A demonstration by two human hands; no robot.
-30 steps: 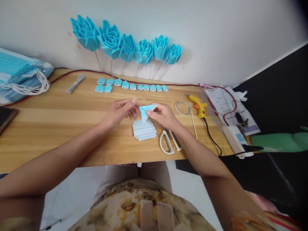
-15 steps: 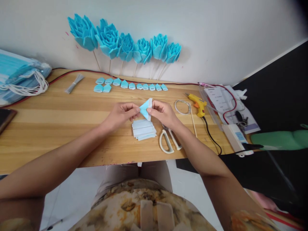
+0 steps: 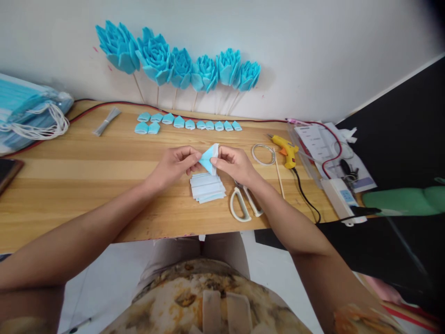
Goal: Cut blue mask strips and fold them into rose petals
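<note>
The left hand [image 3: 175, 163] and right hand [image 3: 233, 162] pinch a folded blue piece [image 3: 208, 158] between fingers [image 3: 192, 160], its left tip hidden, the right forearm [image 3: 278, 215] partly covering the scissors [image 3: 245, 205].

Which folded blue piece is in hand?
The triangular piece pinched between the left hand and the right hand; the other folded pieces lie in rows on the table.

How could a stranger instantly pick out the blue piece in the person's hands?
Find the wooden table below the row of big blue flowers. Near its middle, by the stack of pale sheets, the left hand and right hand pinch the blue piece between them. Unlike the small folded pieces lying behind, it is held up, a triangle with a whitish strip along its right side.
</note>
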